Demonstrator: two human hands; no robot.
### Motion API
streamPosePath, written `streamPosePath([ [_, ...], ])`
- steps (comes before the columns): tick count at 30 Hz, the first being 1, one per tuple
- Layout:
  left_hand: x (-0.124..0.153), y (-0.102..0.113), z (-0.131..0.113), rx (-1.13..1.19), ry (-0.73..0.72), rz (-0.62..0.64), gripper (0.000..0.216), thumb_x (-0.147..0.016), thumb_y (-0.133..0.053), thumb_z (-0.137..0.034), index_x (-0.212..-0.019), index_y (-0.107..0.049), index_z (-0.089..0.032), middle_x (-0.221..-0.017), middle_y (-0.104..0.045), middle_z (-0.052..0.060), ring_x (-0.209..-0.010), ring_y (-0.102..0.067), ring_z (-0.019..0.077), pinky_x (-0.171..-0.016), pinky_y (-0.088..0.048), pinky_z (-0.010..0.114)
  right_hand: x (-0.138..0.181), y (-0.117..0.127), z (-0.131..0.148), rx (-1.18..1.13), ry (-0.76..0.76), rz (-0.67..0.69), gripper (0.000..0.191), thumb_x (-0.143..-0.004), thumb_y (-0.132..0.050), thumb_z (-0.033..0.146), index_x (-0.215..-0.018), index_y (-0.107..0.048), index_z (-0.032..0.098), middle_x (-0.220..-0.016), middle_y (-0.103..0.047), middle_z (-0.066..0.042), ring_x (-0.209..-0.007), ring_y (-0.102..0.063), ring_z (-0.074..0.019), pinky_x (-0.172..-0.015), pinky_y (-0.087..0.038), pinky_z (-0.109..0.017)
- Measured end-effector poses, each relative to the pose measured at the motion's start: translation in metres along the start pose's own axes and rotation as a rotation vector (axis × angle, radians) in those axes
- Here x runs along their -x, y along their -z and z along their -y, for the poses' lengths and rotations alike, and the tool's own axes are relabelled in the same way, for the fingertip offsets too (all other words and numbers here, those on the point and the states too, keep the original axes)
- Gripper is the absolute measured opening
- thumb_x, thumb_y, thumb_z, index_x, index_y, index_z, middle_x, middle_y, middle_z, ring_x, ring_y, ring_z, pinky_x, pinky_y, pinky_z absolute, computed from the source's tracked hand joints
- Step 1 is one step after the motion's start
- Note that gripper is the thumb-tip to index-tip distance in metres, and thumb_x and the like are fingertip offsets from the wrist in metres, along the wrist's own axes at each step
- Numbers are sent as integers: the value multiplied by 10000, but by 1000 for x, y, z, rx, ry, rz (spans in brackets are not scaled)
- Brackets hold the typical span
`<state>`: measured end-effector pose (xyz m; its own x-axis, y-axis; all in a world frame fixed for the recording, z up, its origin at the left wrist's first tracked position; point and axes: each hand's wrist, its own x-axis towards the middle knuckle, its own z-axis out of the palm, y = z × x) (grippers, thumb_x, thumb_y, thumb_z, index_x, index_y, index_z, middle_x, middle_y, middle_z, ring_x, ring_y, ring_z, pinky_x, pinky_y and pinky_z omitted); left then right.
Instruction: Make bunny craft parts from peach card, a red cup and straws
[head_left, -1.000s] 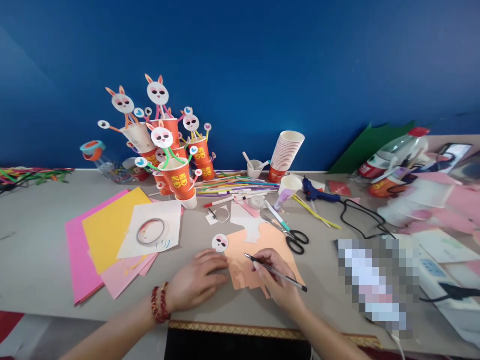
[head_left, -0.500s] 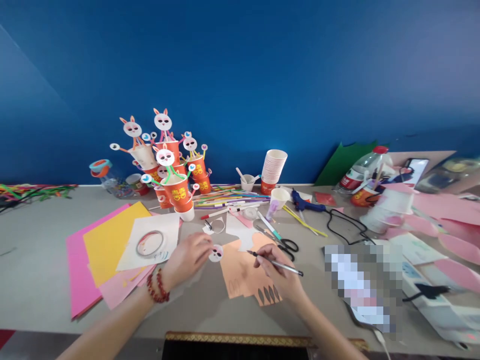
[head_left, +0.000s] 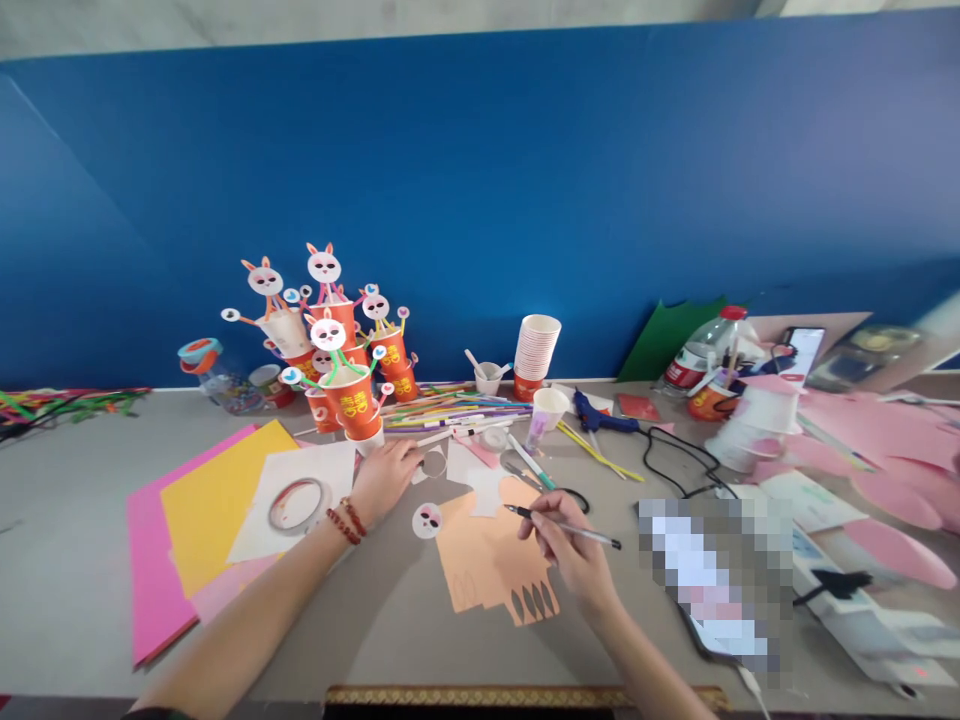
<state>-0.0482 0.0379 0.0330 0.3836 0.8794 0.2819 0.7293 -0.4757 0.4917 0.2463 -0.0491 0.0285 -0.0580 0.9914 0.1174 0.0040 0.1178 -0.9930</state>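
Bare table [head_left: 67, 520] front-left; rabbit cups [head_left: 349, 400], straws [head_left: 457, 405], scissors [head_left: 559, 490] block centre-back; cable [head_left: 675, 460] clutter on the right

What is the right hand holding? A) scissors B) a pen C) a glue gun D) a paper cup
B: the right hand grips a slim pen over the orange paper, while the glue gun lies apart, further back on the table.

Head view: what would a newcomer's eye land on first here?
A cluster of orange bunny cups stands at the back left against the blue wall. In front, the right hand holds a pen over peach paper, while the left hand reaches toward the cups.
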Motion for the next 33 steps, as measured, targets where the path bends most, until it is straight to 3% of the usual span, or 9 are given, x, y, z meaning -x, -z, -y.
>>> streamPosePath([
  [3,8,2,-24,175,71,-59,208,-942,-463,-234,-1098,-585,-170,-1048,-657,103,-921,-636,215,-812,-525,380,-2,-10,1,12,80,50,117,-931,-534,327,-901,-532,215,-761,-683,-37,-555,-475,-129,-491,-357,-234],
  [5,15,0,-44,356,108,-25,213,-977,-420,-274,-1095,-563,-170,-985,-683,87,-854,-671,185,-713,-546,308,-3,-18,5,25,138,114,92,-937,-520,305,-926,-551,220,-827,-693,-53,-641,-552,-151,-530,-397,-244],
  [7,19,-3,-61,1004,298,35,172,-927,-554,-290,-1043,-586,-168,-1029,-681,102,-922,-672,204,-730,-539,302,-3,-24,10,42,188,169,94,-941,-501,285,-956,-572,225,-894,-691,-63,-739,-603,-173,-589,-441,-260],
  [9,22,-6,-73,1391,443,84,184,-857,-677,-269,-997,-617,-165,-988,-688,88,-916,-664,182,-747,-518,270,-3,-29,15,75,225,201,113,-943,-480,260,-973,-585,231,-926,-685,-60,-788,-624,-181,-653,-471,-279],
  [14,23,-9,-78,1672,549,92,145,-834,-720,-216,-952,-657,-161,-965,-685,66,-877,-639,134,-775,-494,249,-6,-33,19,124,227,220,113,-938,-465,219,-963,-575,229,-902,-692,-52,-793,-650,-184,-709,-501,-300],
  [24,29,-11,-81,1566,488,147,187,-835,-715,-279,-967,-629,-179,-941,-676,56,-853,-640,158,-796,-487,294,-7,-35,17,108,195,238,106,-922,-482,229,-947,-585,227,-871,-706,-56,-742,-647,-179,-651,-494,-282],
  [26,31,-11,-82,1401,427,191,197,-841,-703,-321,-956,-623,-183,-885,-669,38,-777,-628,148,-754,-488,291,-6,-35,19,101,206,242,122,-929,-488,268,-932,-601,222,-812,-685,-47,-687,-621,-170,-596,-470,-266],
  [29,35,-9,-81,901,208,224,158,-867,-660,-326,-932,-652,-182,-842,-673,39,-753,-605,157,-719,-470,280,-8,-38,20,50,167,205,242,-963,-464,365,-865,-619,208,-632,-587,-1,-534,-516,-135,-496,-395,-237],
  [33,38,-5,-84,445,-51,161,186,-959,-499,-303,-948,-652,-198,-855,-692,53,-784,-607,178,-727,-446,282,-13,-51,15,-97,58,66,439,-986,-388,480,-732,-598,191,-491,-416,51,-426,-380,-106,-431,-301,-225],
])
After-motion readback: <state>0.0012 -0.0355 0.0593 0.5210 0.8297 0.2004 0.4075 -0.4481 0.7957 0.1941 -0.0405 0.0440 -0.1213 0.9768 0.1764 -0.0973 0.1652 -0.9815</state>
